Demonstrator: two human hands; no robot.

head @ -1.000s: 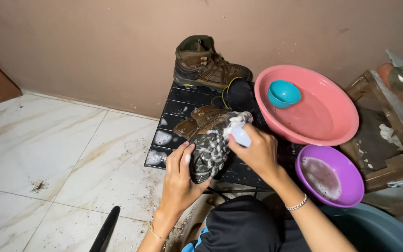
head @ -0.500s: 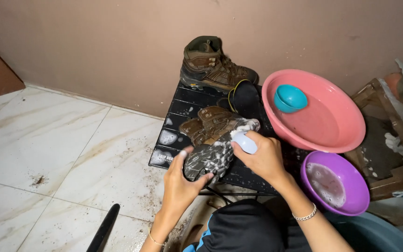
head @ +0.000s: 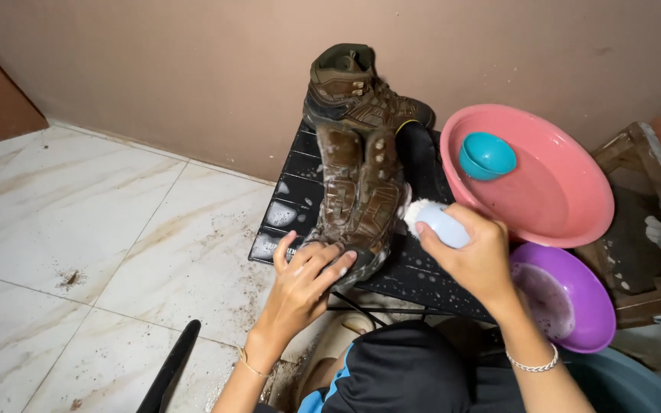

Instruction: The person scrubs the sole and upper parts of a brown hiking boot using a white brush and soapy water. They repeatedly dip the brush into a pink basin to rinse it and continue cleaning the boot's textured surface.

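Left hand [head: 309, 277] clamps the soapy brown boot [head: 357, 200] at its toe on the black desk [head: 300, 199]. Right hand [head: 474, 256], at 3 o'clock, grips a pale brush [head: 436, 221] touching the boot's side.

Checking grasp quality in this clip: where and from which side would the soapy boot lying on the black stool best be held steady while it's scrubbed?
Probably at the toe end, from the near side, as the left hand does now. The soapy boot lies lengthwise on the black stool, toe toward the person, so fingers wrap its toe and leave the side clear for the brush in the right hand.
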